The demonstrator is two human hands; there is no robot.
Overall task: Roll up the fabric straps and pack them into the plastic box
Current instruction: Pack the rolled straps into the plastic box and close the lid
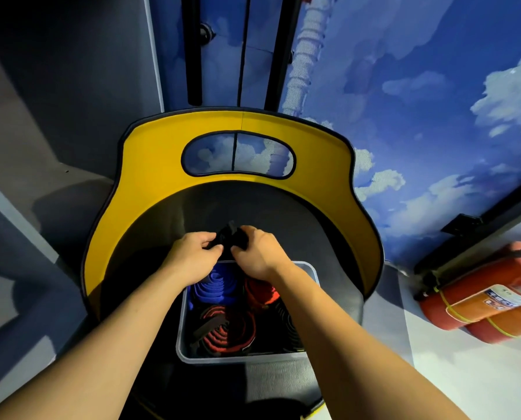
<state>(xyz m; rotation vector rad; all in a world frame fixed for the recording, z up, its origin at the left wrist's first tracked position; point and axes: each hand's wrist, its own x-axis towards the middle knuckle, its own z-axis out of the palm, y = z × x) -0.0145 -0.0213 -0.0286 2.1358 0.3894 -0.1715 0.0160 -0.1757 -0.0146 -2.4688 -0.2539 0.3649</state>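
Watching the head view here: both hands are working a black strap [229, 237] just above the far rim of the plastic box [309, 269]. The left hand [192, 253] is curling its fingers and thumb round the left side of the strap's coil, and the right hand [257, 253] is pinching the right side of it, so both grips are clamped on that same strap. It's dark against a dark seat, so I can't tell how tightly it's wound.

The box is sitting on the black seat of a yellow-backed chair [150, 183], not on any bench. It's a clear-ish grey tub and it's looking pretty full:
- a blue roll [212, 287] is lying in the far left corner, coils loosening a bit
- a red roll [260, 294] is sitting in the far right corner, partly hidden under my right wrist
- a red-and-black roll [227, 331] is taking up the near left part
- a black roll [289, 325] is standing along the right wall, half covered by the right forearm

The rolls are all touching each other, packed side by side.

Off to the right, two red fire extinguishers [480, 301] are lying strapped together on the floor against a wall painted with blue sky and clouds [419, 101].
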